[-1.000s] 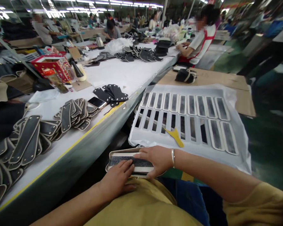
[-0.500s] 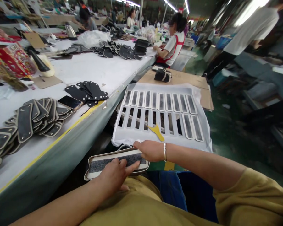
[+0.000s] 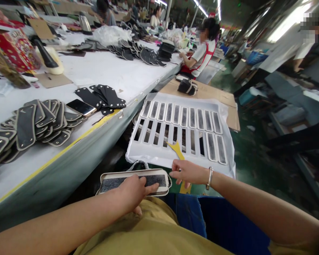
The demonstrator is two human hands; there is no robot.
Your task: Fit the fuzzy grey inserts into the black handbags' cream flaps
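Note:
My left hand (image 3: 135, 190) lies on a long pale bag-bottom-like piece (image 3: 110, 175) with a dark grey strip down its middle. Its index finger stretches along the strip, and the other fingers wrap the near edge. Just past the piece's right end is my right hand (image 3: 188, 172), a bracelet at its wrist, its fingers bent and apart with nothing seen between them. Behind it, a white slotted tray (image 3: 149, 152) carries rows of narrow pale-rimmed dark strips (image 3: 192, 118). A yellow forked tool (image 3: 177, 149) rests across the tray's front slots.
At left, a white table (image 3: 77, 76) bears piled dark panels (image 3: 26, 125), black pieces (image 3: 110, 95) and a phone (image 3: 81, 107). Cardboard (image 3: 210, 92) lies behind the tray. One co-worker (image 3: 202, 56) sits at the table; another person (image 3: 284, 49) stands at right.
My right hand has let go of the piece's right end and moved right, apart from it. The left hand stays on the piece, which now lies more level.

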